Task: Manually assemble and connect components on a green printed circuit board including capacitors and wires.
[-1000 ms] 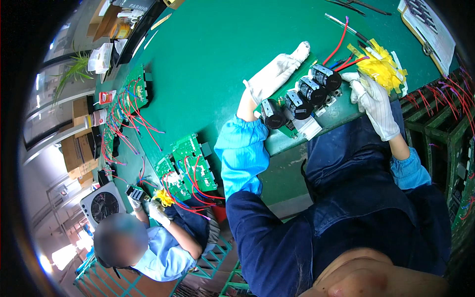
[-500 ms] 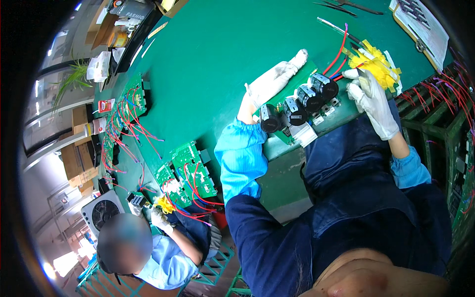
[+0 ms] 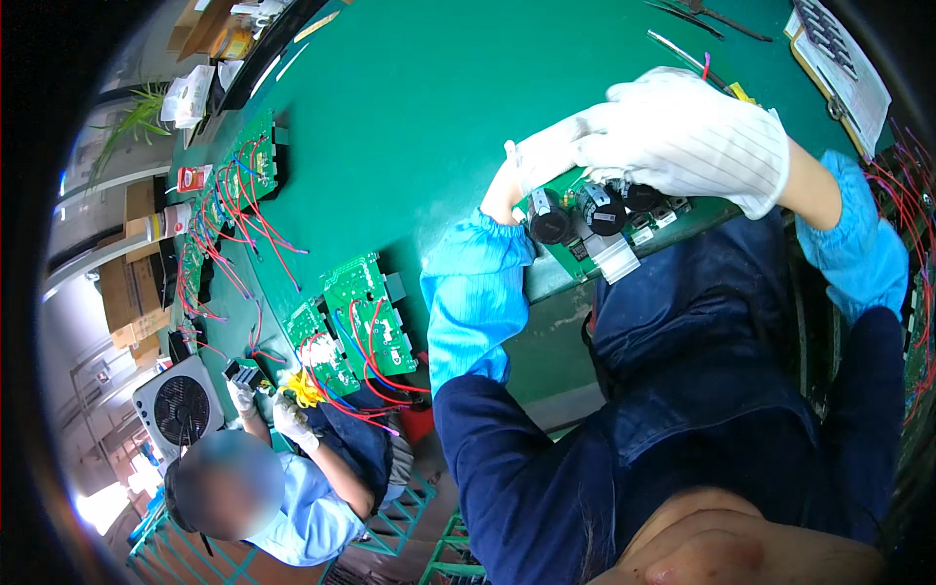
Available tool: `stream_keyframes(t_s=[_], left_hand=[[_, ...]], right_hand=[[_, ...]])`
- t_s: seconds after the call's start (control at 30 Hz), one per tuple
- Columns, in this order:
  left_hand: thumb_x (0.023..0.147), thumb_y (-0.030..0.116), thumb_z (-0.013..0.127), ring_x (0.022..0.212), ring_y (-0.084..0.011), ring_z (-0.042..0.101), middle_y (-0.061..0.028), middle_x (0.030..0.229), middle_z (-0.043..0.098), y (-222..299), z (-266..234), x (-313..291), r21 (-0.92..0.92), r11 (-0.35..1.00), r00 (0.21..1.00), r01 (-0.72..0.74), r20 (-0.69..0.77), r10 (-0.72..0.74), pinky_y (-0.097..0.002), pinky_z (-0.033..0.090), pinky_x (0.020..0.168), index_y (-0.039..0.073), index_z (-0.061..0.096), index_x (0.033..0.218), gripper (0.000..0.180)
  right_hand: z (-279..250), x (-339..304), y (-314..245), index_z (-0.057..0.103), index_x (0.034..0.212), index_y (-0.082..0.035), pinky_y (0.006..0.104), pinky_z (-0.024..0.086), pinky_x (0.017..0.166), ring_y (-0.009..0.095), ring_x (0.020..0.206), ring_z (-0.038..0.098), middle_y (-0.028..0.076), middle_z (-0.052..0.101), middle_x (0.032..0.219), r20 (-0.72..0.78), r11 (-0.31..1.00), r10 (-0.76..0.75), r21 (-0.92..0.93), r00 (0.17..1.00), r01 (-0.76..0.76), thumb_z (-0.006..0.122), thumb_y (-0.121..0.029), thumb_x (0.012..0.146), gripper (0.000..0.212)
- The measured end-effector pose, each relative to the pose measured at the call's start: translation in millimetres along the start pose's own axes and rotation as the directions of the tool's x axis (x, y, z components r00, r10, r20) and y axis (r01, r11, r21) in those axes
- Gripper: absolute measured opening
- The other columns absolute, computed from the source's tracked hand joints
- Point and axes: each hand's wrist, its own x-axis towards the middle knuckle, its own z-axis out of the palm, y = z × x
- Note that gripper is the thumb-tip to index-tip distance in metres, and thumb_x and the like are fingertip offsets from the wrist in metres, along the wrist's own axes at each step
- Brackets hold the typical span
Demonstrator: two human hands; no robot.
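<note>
Head view: green circuit board (image 3: 565,259) at bench (image 3: 458,107) front edge, carrying black cylindrical capacitors (image 3: 602,214) with pale labels, pale block (image 3: 616,259) nearest the person. White-gloved right hand (image 3: 692,141) overlaps gloved left hand (image 3: 548,156); fingers bunched, can't tell if either grips. Cardboard boxes (image 3: 130,297) far left, contents hidden. Right glove blocks some capacitors and most yellow strips (image 3: 742,94); clipboard (image 3: 844,83) beyond.

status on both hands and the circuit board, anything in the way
Right hand over circuit board's right end, grip unclear. Left hand along its far side, fingers hidden. Board near table edge, black capacitors partly covered. Right hand blocking view.
</note>
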Motion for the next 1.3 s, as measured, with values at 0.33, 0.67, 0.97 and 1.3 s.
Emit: stream_keyframes(t_s=[0.33,0.67,0.97,1.3], left_hand=[[0.097,0.052,0.041,0.135,-0.0249,0.041,-0.0166,0.146,0.043,-127.4,20.1,-30.7,-0.593,0.748,0.935,0.297,0.024,-0.353,-0.0414,0.034,0.110,0.002,0.040,0.143,0.069],[0.096,0.020,0.055,0.119,-0.0230,0.055,-0.0138,0.132,0.057,-103.5,19.5,-13.1,-0.326,0.943,0.989,0.065,-0.103,-0.104,-0.0341,0.040,0.105,0.001,0.049,0.136,0.045],[0.097,0.013,0.053,0.114,-0.0188,0.058,-0.0120,0.131,0.058,-116.1,11.0,-12.1,-0.306,0.929,0.973,0.207,-0.036,-0.229,-0.0313,0.045,0.100,-0.003,0.049,0.135,0.041],[0.098,0.014,0.053,0.117,-0.0185,0.057,-0.0127,0.133,0.056,-34.1,17.2,-1.5,-0.612,0.757,0.937,0.227,-0.076,-0.342,-0.0313,0.045,0.101,-0.004,0.047,0.136,0.043]], right_hand=[[-15.4,27.7,-3.0,0.064,0.099,-0.012,0.0377,0.051,0.080,0.025,0.091,0.063,0.010,0.064,0.093,0.169,0.954,-0.293,-0.016,0.941,0.300,0.063,-0.015,0.078,0.022],[-4.8,21.2,-7.3,0.063,0.094,-0.012,0.0329,0.054,0.068,0.020,0.090,0.063,0.006,0.064,0.093,0.075,0.933,-0.340,-0.102,0.937,0.346,0.059,-0.016,0.080,0.015],[-0.7,17.0,-7.9,0.062,0.097,-0.015,0.0315,0.056,0.070,0.021,0.098,0.063,0.004,0.066,0.093,-0.086,0.936,-0.242,-0.282,0.967,0.209,0.061,-0.020,0.079,0.019],[-2.5,9.7,-6.3,0.060,0.117,-0.010,0.0394,0.048,0.097,0.026,0.115,0.058,0.010,0.061,0.118,0.027,0.948,-0.314,-0.041,0.949,0.315,0.055,-0.014,0.086,0.032]])
